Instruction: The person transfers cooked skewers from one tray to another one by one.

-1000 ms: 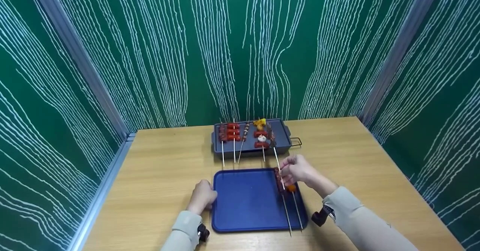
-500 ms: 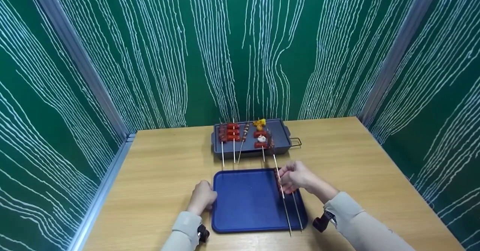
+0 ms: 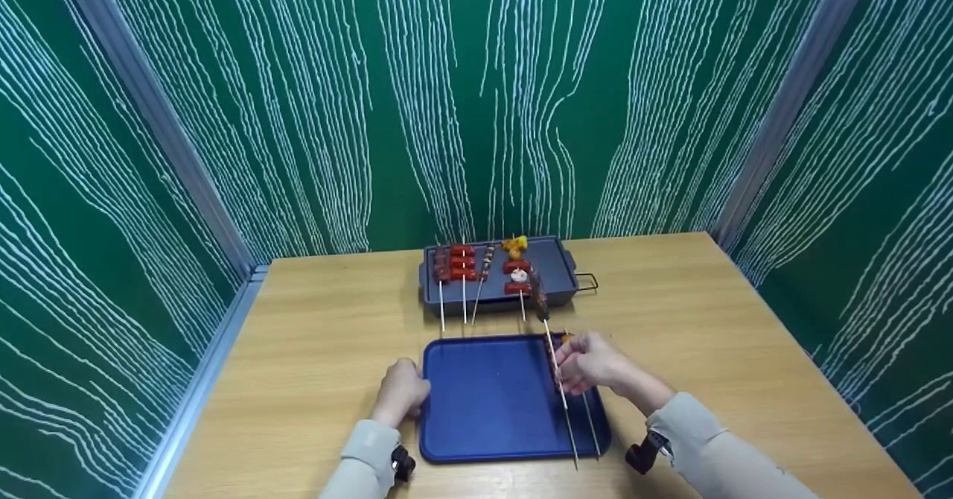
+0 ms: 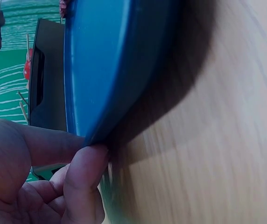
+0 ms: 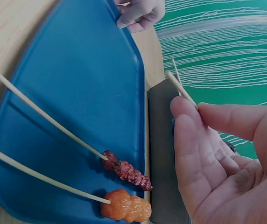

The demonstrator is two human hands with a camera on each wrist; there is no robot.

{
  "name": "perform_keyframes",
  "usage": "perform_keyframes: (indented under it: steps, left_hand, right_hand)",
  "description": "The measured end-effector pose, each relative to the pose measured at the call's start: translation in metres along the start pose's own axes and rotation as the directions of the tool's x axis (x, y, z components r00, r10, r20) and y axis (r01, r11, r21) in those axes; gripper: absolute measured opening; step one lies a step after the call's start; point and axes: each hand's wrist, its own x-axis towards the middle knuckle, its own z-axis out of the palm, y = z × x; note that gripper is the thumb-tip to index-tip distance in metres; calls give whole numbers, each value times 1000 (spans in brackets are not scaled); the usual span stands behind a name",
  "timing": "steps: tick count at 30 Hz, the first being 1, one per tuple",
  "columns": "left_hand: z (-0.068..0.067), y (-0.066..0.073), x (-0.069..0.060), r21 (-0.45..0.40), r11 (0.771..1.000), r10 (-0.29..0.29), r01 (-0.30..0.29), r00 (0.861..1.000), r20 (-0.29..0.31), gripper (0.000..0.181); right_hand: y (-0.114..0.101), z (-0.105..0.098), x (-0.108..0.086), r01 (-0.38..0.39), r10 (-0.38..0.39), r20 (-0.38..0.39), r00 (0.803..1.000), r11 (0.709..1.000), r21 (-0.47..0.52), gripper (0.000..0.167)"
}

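Observation:
My left hand (image 3: pixel 402 389) pinches the left rim of a blue tray (image 3: pixel 484 402); thumb and finger meet on its edge in the left wrist view. Over the tray's right side, my right hand (image 3: pixel 592 363) pinches the stick of a dark meat skewer (image 3: pixel 539 299). Its meat end points away from me, near the front edge of a dark grill pan (image 3: pixel 555 255). Below that hand, a reddish meat skewer (image 5: pixel 126 172) and a skewer with orange balls (image 5: pixel 124 206) lie on the tray, their sticks crossing its near rim.
On the grill pan lie a brown meat skewer (image 3: pixel 441 264), a red sausage skewer (image 3: pixel 463 262), a thin meat skewer (image 3: pixel 487 262) and a mixed skewer (image 3: pixel 517 267). A wire handle (image 3: pixel 588 281) juts from its right. Green walls enclose the wooden table (image 3: pixel 335 305).
My right hand has drawn the dark meat skewer towards me, so its meat has slid from the pan's middle to its front edge. My left hand and the tray stay put.

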Motion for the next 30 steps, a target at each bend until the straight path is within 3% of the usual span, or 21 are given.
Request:
perform_keyframes:
  steps: [6,13,17,24,29,30]
  left_hand:
    - [14,-28,26,16,1000,-4,4,1000,30,32]
    - [4,-8,11,2,1000,-18,18,999,29,31]
    - [8,-16,16,15,1000,11,-12,1000,26,32]
    - [-4,11,-8,29,1000,-8,8,1000,-2,31]
    - [-5,13,-10,35,999,-12,12,1000,7,33]
    - [-3,7,-6,34,999,2,-2,1000,12,33]
  right_hand:
    - [6,1,-2,2,-2,13,1000,1000,-12,10]
    - [11,3,-6,-15,15,7,1000,1000,5,12]
    - [15,7,-8,-16,15,25,1000,1000,18,12]
    - [22,14,-8,-19,18,39,999,999,30,13]
    - [27,21,-9,-26,24,47,999,999,31,11]
    - [28,22,-9,-27,25,53,998,999,36,11]
